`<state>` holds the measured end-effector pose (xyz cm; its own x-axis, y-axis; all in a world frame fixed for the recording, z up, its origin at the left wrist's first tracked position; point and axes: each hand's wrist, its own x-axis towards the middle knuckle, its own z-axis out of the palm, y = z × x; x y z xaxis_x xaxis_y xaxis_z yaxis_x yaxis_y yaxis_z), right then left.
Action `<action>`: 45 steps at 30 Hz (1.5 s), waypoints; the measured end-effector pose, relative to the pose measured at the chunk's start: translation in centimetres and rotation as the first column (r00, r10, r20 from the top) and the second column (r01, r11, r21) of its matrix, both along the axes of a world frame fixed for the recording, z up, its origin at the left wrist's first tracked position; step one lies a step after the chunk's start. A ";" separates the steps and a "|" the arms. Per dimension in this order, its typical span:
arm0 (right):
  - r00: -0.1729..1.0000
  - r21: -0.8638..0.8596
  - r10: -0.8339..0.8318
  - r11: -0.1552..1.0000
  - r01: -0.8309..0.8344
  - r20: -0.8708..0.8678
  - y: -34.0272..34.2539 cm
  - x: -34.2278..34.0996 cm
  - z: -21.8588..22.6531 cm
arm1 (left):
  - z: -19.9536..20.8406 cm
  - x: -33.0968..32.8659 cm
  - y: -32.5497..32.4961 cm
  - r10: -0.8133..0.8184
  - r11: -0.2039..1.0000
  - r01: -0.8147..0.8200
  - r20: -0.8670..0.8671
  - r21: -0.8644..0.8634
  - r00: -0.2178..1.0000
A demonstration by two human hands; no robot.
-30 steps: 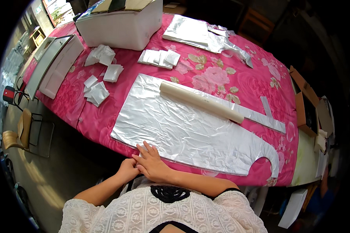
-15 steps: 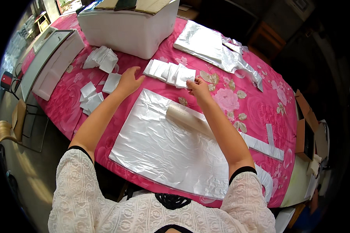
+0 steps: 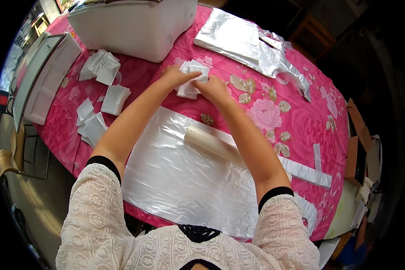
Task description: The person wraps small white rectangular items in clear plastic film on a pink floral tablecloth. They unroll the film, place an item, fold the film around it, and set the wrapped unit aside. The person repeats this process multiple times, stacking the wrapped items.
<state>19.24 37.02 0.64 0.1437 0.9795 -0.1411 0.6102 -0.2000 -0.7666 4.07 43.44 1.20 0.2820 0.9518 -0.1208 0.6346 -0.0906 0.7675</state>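
Beyond the big flat stack of silvery-white plastic bags, both my hands close on a bunch of folded white plastic squares (image 3: 189, 91). My left hand (image 3: 176, 76) holds its left side, thumb laid across the top. From the right, my right hand (image 3: 212, 89) grips the near right edge with bent fingers, partly hidden by the hand itself. The squares overlap unevenly. Nearer to me lies the flat bag stack (image 3: 166, 171), and a pale translucent tube (image 3: 211, 143) rests on it, partly covered by my right forearm.
More folded squares lie in loose piles (image 3: 100, 66) at the left, one thick square (image 3: 115, 100) beside them. A white foam box (image 3: 130, 31) stands at the back. Folded silvery bags (image 3: 229, 38) lie at the far right, plastic strips (image 3: 306, 172) at right, a cardboard box (image 3: 355, 157) beyond.
The row of fanned-out squares has been pushed together into a compact bunch. My left hand has moved right onto it, and my right hand has come left. The view has shifted slightly.
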 end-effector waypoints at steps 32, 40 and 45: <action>0.954 0.429 0.249 0.889 -0.158 -0.165 -20.2 -8.4 -0.9 | -1.5 -9.1 -22.4 -0.235 0.967 0.250 0.555 0.049 0.798; 0.965 0.396 0.167 0.915 -0.074 -0.205 -20.0 -10.1 0.7 | -1.9 -9.4 -23.2 -0.284 0.958 0.216 0.498 0.191 0.819; 0.954 0.364 0.260 0.912 -0.191 -0.150 -20.9 -11.9 0.7 | 0.2 -13.2 -22.1 -0.086 0.990 0.141 0.788 0.000 0.609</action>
